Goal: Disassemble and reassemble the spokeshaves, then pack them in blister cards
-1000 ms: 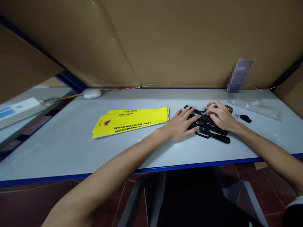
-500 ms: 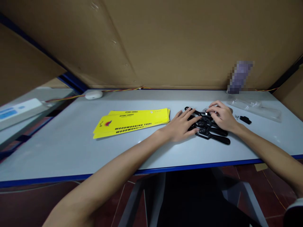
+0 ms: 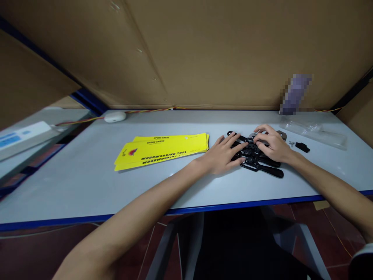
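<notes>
Several black spokeshaves (image 3: 271,171) lie close together in a row on the table, partly covered by my hands. My left hand (image 3: 223,155) rests flat across their left ends with its fingers spread, holding them down rather than gripped round them. Over their middle and right side is my right hand (image 3: 269,144), its fingers bent and the thumb and index fingertip closed on the body of a spokeshave near the back. A grey metal plate (image 3: 282,135) shows just behind the right hand. What lies under the right palm is hidden.
Yellow printed cards (image 3: 163,149) lie stacked to the left. Right of my hands are small screws (image 3: 291,144), a black flat part (image 3: 302,147) and clear plastic packaging (image 3: 320,136). A white case (image 3: 115,116) and a thin cable (image 3: 151,111) are along the back.
The fingers of my right hand have shifted slightly and bent differently over the spokeshave, and more of the grey plate behind them shows. My left hand stays in place.
</notes>
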Action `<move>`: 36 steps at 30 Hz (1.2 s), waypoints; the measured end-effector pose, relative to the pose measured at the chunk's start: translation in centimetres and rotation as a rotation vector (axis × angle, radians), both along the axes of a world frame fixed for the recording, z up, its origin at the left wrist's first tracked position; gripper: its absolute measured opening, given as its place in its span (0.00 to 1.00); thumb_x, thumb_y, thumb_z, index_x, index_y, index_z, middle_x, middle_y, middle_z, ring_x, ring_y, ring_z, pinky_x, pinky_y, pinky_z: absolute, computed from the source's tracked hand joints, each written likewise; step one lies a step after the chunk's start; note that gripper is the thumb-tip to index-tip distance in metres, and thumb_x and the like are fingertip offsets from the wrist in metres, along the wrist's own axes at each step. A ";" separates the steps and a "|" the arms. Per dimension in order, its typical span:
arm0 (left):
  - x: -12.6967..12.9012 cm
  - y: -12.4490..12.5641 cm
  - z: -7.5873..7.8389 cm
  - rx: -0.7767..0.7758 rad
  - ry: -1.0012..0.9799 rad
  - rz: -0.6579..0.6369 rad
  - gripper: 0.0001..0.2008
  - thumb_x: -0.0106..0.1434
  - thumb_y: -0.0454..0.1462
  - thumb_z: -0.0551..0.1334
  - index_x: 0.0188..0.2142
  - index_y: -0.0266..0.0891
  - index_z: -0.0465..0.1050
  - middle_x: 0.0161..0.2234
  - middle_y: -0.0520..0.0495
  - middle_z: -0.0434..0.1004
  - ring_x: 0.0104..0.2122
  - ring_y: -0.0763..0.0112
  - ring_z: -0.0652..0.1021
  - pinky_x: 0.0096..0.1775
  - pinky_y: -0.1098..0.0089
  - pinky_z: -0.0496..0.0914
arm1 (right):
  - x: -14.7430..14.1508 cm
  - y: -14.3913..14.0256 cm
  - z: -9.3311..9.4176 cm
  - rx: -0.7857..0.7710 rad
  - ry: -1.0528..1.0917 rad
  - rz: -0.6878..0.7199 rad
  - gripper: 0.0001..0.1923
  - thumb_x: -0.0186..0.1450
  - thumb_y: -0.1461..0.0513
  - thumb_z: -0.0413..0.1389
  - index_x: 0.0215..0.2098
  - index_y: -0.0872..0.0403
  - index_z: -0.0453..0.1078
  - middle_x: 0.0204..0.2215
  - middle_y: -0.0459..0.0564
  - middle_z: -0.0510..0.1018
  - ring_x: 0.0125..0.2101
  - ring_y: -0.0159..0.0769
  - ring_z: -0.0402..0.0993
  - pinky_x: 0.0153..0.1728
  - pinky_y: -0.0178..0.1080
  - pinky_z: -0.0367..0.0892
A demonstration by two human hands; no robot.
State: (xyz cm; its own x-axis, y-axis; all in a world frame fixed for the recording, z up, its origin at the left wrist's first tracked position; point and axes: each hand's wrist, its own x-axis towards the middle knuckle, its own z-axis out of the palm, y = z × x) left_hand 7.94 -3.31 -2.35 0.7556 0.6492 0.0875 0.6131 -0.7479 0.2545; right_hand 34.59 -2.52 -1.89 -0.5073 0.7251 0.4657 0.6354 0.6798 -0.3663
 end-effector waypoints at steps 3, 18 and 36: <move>0.1 0.0 0.0 0.001 0.006 -0.002 0.33 0.78 0.55 0.48 0.74 0.41 0.58 0.77 0.33 0.45 0.75 0.38 0.51 0.70 0.34 0.51 | 0.0 -0.1 0.0 0.011 -0.014 -0.023 0.08 0.70 0.63 0.53 0.36 0.50 0.74 0.50 0.56 0.73 0.47 0.48 0.74 0.53 0.57 0.70; 0.0 0.1 0.0 0.009 0.014 -0.013 0.33 0.78 0.55 0.48 0.74 0.42 0.58 0.77 0.33 0.47 0.75 0.39 0.51 0.70 0.35 0.52 | -0.3 0.2 0.1 -0.008 0.069 -0.113 0.05 0.67 0.65 0.52 0.37 0.48 0.67 0.42 0.53 0.73 0.42 0.44 0.75 0.46 0.51 0.74; 0.0 -0.1 0.2 -0.001 -0.002 -0.005 0.32 0.78 0.55 0.49 0.73 0.43 0.59 0.77 0.34 0.48 0.75 0.39 0.53 0.70 0.35 0.53 | -0.3 0.0 -0.1 0.006 0.100 -0.109 0.05 0.67 0.63 0.55 0.34 0.50 0.73 0.44 0.53 0.75 0.40 0.42 0.76 0.45 0.49 0.74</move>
